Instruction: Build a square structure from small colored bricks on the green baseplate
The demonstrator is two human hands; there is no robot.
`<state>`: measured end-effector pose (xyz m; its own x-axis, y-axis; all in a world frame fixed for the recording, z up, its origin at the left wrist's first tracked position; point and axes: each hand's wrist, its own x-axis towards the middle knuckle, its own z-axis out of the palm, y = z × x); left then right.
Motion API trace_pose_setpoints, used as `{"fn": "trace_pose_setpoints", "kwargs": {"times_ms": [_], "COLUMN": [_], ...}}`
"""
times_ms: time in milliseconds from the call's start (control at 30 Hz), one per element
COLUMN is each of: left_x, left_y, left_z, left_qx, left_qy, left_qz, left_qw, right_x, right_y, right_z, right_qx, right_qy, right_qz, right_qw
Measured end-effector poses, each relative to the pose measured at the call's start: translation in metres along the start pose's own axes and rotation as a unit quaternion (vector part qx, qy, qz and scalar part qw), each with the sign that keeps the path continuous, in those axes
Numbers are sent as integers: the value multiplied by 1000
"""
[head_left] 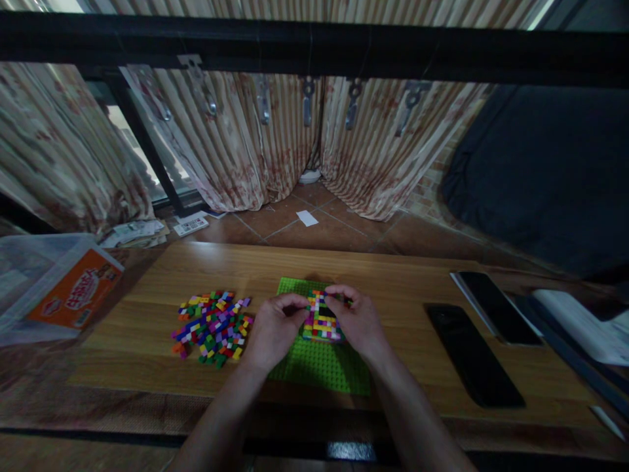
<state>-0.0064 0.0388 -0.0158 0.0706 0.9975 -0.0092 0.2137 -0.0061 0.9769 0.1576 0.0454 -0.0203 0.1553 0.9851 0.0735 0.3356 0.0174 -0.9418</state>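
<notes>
A multicoloured toy brick structure stands on a green studded baseplate, with a dark opening among its rows. My left hand is at the structure's left side, thumb and forefinger pinched together at its edge. Whatever lies between those fingertips is too small to make out. Curled around the structure's upper right side, my right hand grips it with thumb and fingers, covering part of its right rows. A pile of loose toy bricks in many colours lies left of my left hand.
At the right of the wooden table lie a long black object and a black phone-like slab. A clear plastic box with an orange label stands at the left. Metal hooks hang from a dark bar beyond the table.
</notes>
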Motion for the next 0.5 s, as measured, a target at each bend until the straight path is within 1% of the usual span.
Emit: {"fn": "trace_pose_setpoints", "kwargs": {"times_ms": [133, 300, 500], "left_x": [1, 2, 2], "left_y": [-4, -6, -1], "left_z": [2, 2, -1], "left_qx": [-5, -21, -12], "left_qy": [14, 1, -8], "left_qz": [3, -2, -7], "left_qw": [1000, 1000, 1000], "right_x": [0, -1, -2], "right_y": [1, 1, -1], "right_z": [0, 1, 0], "right_qx": [-4, -6, -8], "right_qy": [-2, 3, -1], "right_qz": [1, 2, 6], "right_qw": [1000, 1000, 1000]}}
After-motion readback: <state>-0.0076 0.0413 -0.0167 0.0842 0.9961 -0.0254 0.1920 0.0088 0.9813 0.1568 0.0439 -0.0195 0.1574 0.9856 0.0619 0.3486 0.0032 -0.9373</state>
